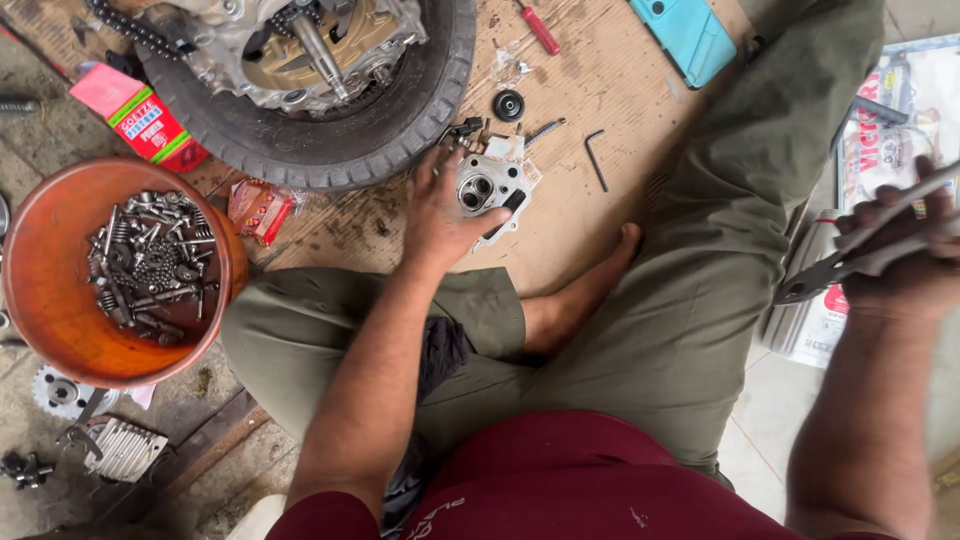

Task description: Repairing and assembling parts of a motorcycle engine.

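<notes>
My left hand [440,215] rests on a grey metal engine part [490,185] lying on a wooden board [600,90], thumb across its lower edge and fingers at its left side. My right hand [905,265] is at the far right, closed around a pair of metal pliers [850,255] whose jaws point left and down. I sit cross-legged in olive trousers, one bare foot [575,295] beside the part.
A tyre with an engine block inside [310,70] lies at top left. An orange bowl [60,300] holds several bolts and springs. A hex key [596,158], a black round part [508,105], a red-handled screwdriver [540,30], a teal box [685,35] and small packets lie around.
</notes>
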